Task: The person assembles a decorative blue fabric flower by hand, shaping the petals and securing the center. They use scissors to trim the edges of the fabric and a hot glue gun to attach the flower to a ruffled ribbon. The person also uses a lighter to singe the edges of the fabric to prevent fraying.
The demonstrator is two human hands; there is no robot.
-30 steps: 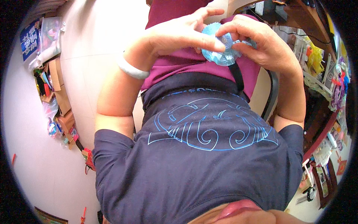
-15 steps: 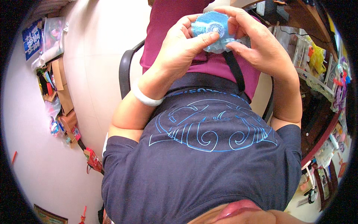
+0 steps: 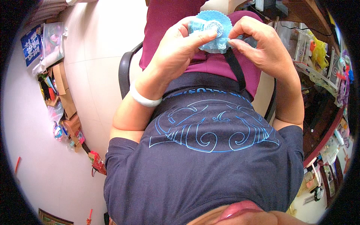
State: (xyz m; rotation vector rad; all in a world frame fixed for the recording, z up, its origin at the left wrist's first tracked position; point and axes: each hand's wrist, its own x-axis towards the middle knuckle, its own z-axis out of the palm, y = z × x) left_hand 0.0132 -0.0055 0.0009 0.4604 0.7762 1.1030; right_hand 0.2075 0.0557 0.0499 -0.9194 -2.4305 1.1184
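Observation:
A light-blue fabric rosette [image 3: 224,23] with a scalloped rim and a coiled, paler centre is up in front of my lap. My left hand [image 3: 174,50] grips it from the left, the thumb pressed across the coil and the other fingers mostly hidden behind. At the rosette's right edge, my right hand [image 3: 260,43] pinches thin blue ribbon-like material between thumb and forefinger. More of this sheer blue strip [image 3: 249,40] shows inside the curl of the right hand. Where its far end lies is hidden by the fingers.
Below the hands are my maroon trousers [image 3: 204,66] and a hanging black strap [image 3: 236,71]. A black chair armrest [image 3: 124,73] stands at the left. To the right is a dark wooden table [image 3: 318,131] with a white rack [image 3: 315,77] and yellow material [image 3: 318,56]. Cardboard boxes [image 3: 64,90] line the left wall.
My right fingers have closed from a wider spread into a pinch at the rosette's right edge. More of the scalloped rim now shows. My left hand keeps its hold.

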